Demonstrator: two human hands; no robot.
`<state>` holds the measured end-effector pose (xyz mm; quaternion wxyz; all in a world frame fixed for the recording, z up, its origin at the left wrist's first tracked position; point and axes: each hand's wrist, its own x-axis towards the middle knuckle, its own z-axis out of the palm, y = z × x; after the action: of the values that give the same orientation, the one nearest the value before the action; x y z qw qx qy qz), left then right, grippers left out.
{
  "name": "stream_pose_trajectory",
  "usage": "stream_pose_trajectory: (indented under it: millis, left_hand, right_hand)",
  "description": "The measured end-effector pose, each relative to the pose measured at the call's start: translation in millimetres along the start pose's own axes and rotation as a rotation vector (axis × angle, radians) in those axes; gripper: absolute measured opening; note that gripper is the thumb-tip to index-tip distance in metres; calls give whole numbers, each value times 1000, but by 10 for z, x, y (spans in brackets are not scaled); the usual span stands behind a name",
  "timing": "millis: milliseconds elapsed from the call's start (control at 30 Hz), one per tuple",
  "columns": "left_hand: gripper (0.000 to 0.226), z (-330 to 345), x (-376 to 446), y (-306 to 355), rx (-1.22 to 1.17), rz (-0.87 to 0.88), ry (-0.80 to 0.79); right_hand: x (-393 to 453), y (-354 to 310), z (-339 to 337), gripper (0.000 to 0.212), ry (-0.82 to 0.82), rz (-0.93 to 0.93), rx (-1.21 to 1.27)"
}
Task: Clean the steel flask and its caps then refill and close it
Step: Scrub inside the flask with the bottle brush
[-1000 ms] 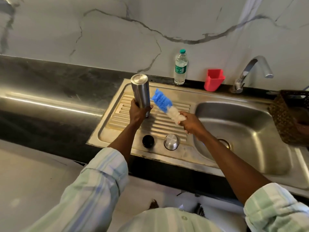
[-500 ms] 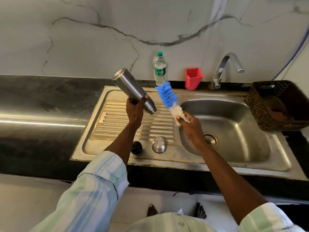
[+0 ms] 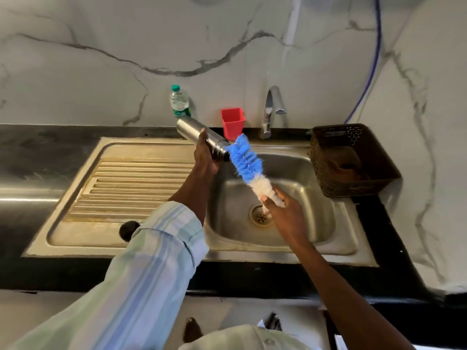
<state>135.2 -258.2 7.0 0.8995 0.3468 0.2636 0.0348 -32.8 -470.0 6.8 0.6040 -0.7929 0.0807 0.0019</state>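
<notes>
Left hand [image 3: 206, 157] wrapped round flask [image 3: 202, 137], tilted over sink [image 3: 326, 223], open mouth aimed down-right. Right hand [image 3: 283, 210] clamped on white handle end of brush [image 3: 246, 159], blue tip touching flask mouth, not yet inside. Early stage, by the look of it: flask uncapped, inside scrub about to start. Black cap [image 3: 129, 229] on drainboard, other cap hidden. Caps, rinse, refill, closing all left.
</notes>
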Motion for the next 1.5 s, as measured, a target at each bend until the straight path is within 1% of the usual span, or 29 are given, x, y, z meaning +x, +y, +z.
stream_pose_trajectory:
  millis: [67, 133, 200, 267, 333, 433, 533, 567, 633, 700, 767, 867, 933, 1033, 1167, 1267, 1333, 1400, 1500]
  left_hand:
    - [70, 179, 7, -200, -12, -21, 42]
    - [59, 349, -51, -333, -12, -25, 45]
    - [51, 482, -105, -466, 15, -51, 9]
    - [53, 577, -171, -570, 45, -94, -32]
    - [60, 644, -204, -636, 44, -98, -55]
    - [55, 689, -212, -661, 62, -104, -78]
    - [59, 679, -213, -642, 69, -155, -191]
    - [59, 689, -214, -633, 72, -164, -225]
    - [62, 715, -218, -630, 66, -146, -244]
    - [65, 739, -210, -599, 75, -86, -211]
    - [63, 729, -157, -531, 63, -18, -160]
    - [59, 691, -53, -423, 4, 43, -102]
    - [54, 667, -24, -390, 4, 35, -110]
    - [61, 613, -6, -425, 60, 4, -113]
    - [56, 591, -59, -396, 77, -19, -155]
    - [65, 568, -139, -409, 158, -21, -184]
    - [69, 579, -202, -452, 244, -34, -216]
    - [67, 606, -273, -507, 304, -31, -257]
    - [64, 619, -316, -620, 302, -60, -261]
  right_hand:
    - [-11, 68, -214, 36, -15, -42, -60]
    - [-17, 137, -368, 34, -33, -57, -132]
    - [0, 156, -493, 35, -39, -40, -168]
    - [46, 164, -575, 33, -17, -1, -167]
    - [72, 166, -618, 36, 6, 61, -149]
    - [110, 157, -649, 35, -35, 189, -35]
    - [177, 77, -717, 22, -135, 329, 154]
    - [195, 60, -740, 22, -157, 382, 222]
    - [208, 66, -753, 25, -182, 432, 304]
    - [189, 49, -719, 25, -171, 410, 321]
    - [148, -43, -721, 20, -138, 343, 275]
    - [134, -84, -706, 20, -108, 277, 212]
    - [145, -80, -646, 21, -79, 270, 197]
    - [157, -113, -536, 23, -71, 280, 175]
    - [178, -76, -435, 20, -75, 274, 161]
    - [203, -62, -358, 26, -66, 256, 110]
    - [228, -109, -320, 23, -62, 250, 100]
    - [265, -156, -293, 18, -55, 269, 113]
    - [304, -192, -227, 17, -44, 288, 123]
